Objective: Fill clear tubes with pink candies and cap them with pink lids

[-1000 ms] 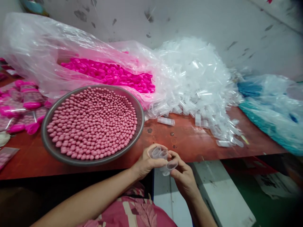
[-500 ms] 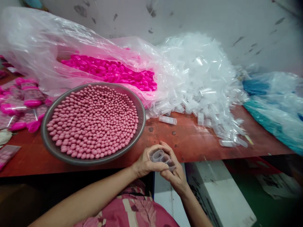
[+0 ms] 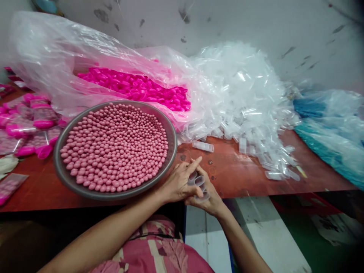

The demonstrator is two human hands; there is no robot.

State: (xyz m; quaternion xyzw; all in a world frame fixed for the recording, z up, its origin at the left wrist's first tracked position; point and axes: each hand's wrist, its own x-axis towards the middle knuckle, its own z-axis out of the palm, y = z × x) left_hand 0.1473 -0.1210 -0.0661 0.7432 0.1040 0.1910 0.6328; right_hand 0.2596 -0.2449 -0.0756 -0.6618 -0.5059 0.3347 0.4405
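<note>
Just right of the round dark-grey bowl, near its front side, we hold a small cluster of clear, smooth plastic tubes between both hands. Our right hand curls around them from the side away from the bowl; our left hand, the one nearer the bowl, lies across them, index finger straight and thumb over the tubes. How firmly the left one grips we cannot tell, nor can we count the tubes behind our fingers.

The likeliest mishap, we judge, is a tube slipping out: the walls look slick, several share one hold, and a loosened finger could let one drop past the counter edge beside the bowl. Squeezing too hard might bend the thin walls. Our left wrist is also close to the bowl's rim — a careless swing could jog it and scatter what it holds.

The bowl is amply filled with glossy, dusty-pink balls. Behind it, a crumpled translucent plastic bag gapes around bright magenta plastic pieces. Left of the bowl lie clear containers with magenta ends, pink balls visible inside. To the bowl's right and rear rises a large heap of clear tubes, with one stray clear tube nearer the bowl. Farthest right of the bowl, clear plastic wrapping covers blue and teal contents — too blurred to identify.
</note>
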